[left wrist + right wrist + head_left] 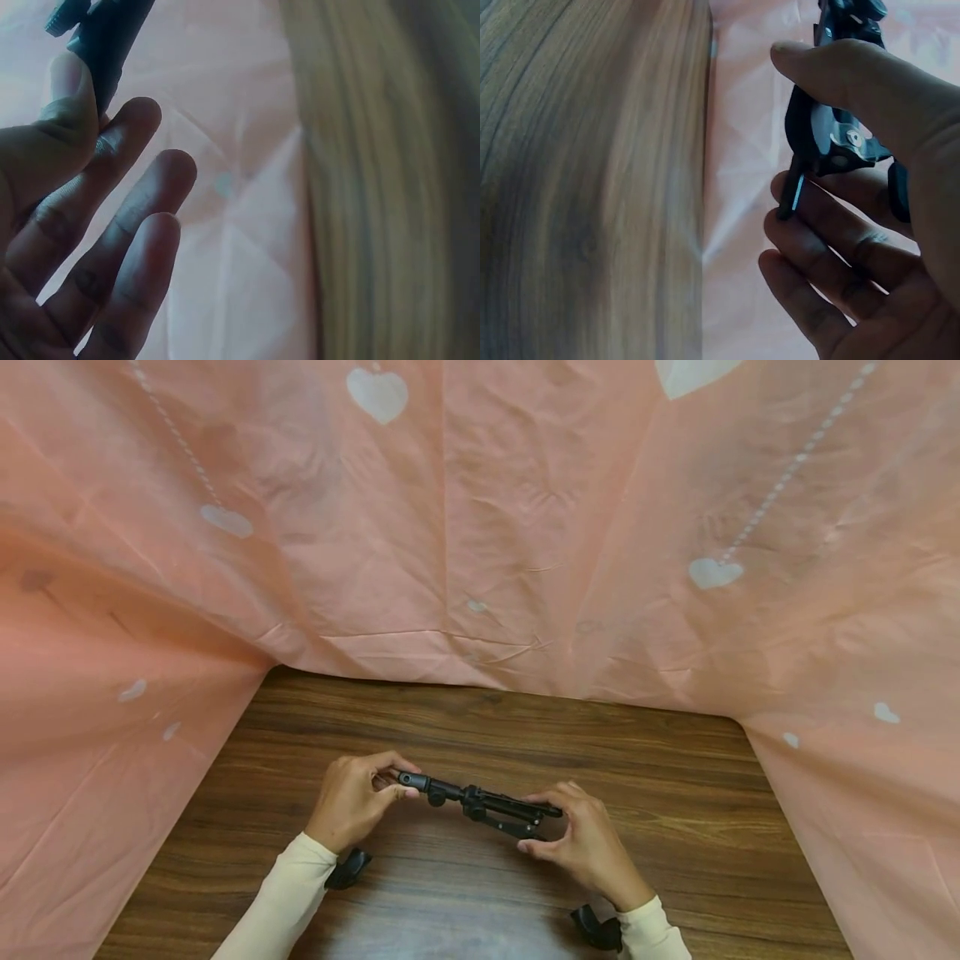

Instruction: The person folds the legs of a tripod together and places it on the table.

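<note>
A small black folding tripod (472, 797) is held lengthwise between both hands, over the wooden table. Its narrow tube end, with a round side knob, points left in the head view, and its hinged legs point right. My left hand (352, 797) pinches the tube end (109, 45) between thumb and index finger, the other fingers stretched out beside it. At the leg end, my right hand (581, 835) grips the legs between thumb and fingers. Metal rivets show on the hinged part (847, 139) in the right wrist view, and the palm partly hides that end.
Dark wood-grain table (675, 793) lies under both hands. A pink sheet with white hearts (510, 527) hangs behind it and along both sides. Black curved pieces sit at the left wrist (348, 868) and the right wrist (596, 928), beside the cream sleeves.
</note>
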The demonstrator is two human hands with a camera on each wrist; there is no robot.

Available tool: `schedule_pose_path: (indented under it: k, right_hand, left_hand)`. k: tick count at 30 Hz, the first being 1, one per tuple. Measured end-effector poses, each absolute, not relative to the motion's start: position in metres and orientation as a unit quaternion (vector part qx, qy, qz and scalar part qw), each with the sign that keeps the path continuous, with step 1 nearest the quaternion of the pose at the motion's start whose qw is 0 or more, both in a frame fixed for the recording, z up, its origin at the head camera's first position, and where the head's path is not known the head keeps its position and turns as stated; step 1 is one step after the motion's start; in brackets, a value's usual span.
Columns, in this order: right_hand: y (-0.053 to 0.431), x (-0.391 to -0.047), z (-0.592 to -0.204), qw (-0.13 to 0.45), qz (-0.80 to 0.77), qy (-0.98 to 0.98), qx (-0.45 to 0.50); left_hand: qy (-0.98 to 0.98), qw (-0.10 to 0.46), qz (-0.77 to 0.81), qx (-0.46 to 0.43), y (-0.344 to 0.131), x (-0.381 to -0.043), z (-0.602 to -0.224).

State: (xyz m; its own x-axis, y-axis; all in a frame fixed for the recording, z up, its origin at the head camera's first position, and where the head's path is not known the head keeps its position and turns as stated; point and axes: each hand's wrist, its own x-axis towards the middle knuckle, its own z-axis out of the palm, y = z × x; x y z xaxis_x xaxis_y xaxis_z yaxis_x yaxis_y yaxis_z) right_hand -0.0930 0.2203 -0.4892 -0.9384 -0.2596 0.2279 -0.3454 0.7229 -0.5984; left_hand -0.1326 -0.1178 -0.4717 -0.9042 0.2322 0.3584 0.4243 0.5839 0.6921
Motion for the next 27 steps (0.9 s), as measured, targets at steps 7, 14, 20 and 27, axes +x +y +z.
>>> schedule_pose_path:
  k: [7, 14, 20, 27]
  right_hand:
    - [0.220, -0.095, -0.505, 0.008, 0.318, -0.939, 0.133]
    - [0.219, -0.097, -0.527, -0.007, 0.304, -0.944, 0.126]
    - [0.219, -0.098, -0.540, -0.006, 0.302, -0.944, 0.136]
    - [0.219, -0.099, -0.548, -0.018, 0.310, -0.940, 0.143]
  left_hand:
    - [-0.908, 0.074, -0.374, -0.173, -0.119, -0.136, -0.498]
    - [-0.924, 0.070, -0.336, -0.170, -0.119, -0.138, -0.525]
    - [-0.925, 0.070, -0.332, -0.169, -0.118, -0.140, -0.544]
    - [-0.929, 0.040, -0.337, -0.143, -0.117, -0.138, -0.555]
